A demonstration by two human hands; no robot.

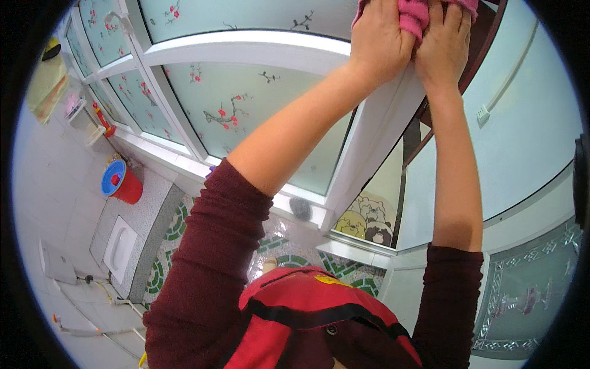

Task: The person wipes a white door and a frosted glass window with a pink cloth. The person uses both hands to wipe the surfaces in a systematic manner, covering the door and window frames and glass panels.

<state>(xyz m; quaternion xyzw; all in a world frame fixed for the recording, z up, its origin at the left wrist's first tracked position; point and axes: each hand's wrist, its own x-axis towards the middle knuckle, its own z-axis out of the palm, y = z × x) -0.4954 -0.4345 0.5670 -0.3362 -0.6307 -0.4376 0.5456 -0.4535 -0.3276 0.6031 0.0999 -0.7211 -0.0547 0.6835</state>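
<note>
Cloth (413, 13) pinched between left hand (380, 43), right hand (444, 46).

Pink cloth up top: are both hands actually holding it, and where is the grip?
Both. The left hand and right hand press the pink cloth onto the white window frame, grip at its lower bunched edge; the rest is cropped.

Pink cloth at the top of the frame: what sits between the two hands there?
In the head view, a fold of the pink cloth bunches between the left hand and right hand, both pressed against the white window frame.
</note>
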